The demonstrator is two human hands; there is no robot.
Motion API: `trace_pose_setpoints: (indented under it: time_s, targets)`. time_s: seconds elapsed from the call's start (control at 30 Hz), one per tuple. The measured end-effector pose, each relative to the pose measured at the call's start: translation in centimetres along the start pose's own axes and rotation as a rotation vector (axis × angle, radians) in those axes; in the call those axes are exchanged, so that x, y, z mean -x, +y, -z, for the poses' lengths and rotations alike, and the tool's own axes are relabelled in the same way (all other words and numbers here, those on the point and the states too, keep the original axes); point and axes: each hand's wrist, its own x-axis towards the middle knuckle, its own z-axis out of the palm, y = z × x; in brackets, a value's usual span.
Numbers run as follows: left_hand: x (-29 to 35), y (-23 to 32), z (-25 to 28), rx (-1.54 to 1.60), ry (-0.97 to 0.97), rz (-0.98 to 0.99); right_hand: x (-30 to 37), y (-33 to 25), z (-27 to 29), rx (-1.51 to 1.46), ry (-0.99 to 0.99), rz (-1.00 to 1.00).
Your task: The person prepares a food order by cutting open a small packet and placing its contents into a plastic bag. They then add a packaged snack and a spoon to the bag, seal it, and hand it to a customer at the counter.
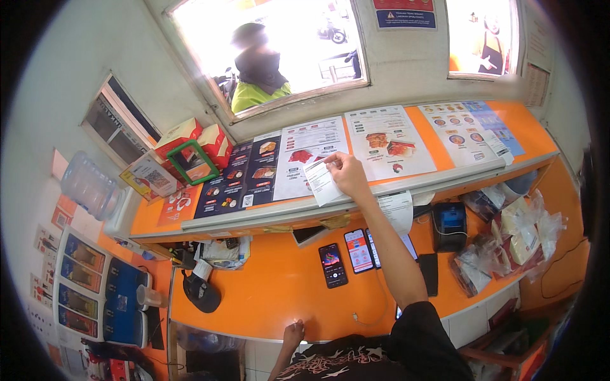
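My right hand [348, 174] reaches over the raised orange counter and pinches the upper edge of a white paper receipt [323, 185], which hangs over the printed menu sheets [310, 141]. Down at the near edge of the lower orange desk [254, 305], my left hand [293, 332] is closed; whether anything is inside its fingers is hidden. Between the hands lie a dark phone [333, 265] with a lit screen and a second lit phone [359, 251]. Partly behind my right forearm are further phones and another paper slip [397, 211] that hangs from the counter's edge.
Outside the window stands a person in a yellow-green top [259, 79]; another in an apron [490, 54] is at the right opening. A black receipt printer [450, 227] and plastic-wrapped packs [521, 235] are right. A black cap [202, 292] and green-framed stand [193, 162] are left.
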Motion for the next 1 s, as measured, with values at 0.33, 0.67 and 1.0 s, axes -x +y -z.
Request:
trace_pose_setpoints:
  time_s: [0.33, 0.67, 1.0]
  targets:
    - [1.5, -0.5, -0.3, -0.413, 0.285, -0.129, 0.2, -0.7, 0.2, -0.027, 0.018, -0.014]
    - [0.4, -4.9, -0.2, -0.434, 0.44, -0.164, 0.1, -0.8, 0.4, -0.06, 0.039, -0.034]
    - [0.6, -6.9, 0.7, -0.228, 0.627, -0.265, -0.1, -0.4, 0.0, -0.019, 0.058, -0.011]
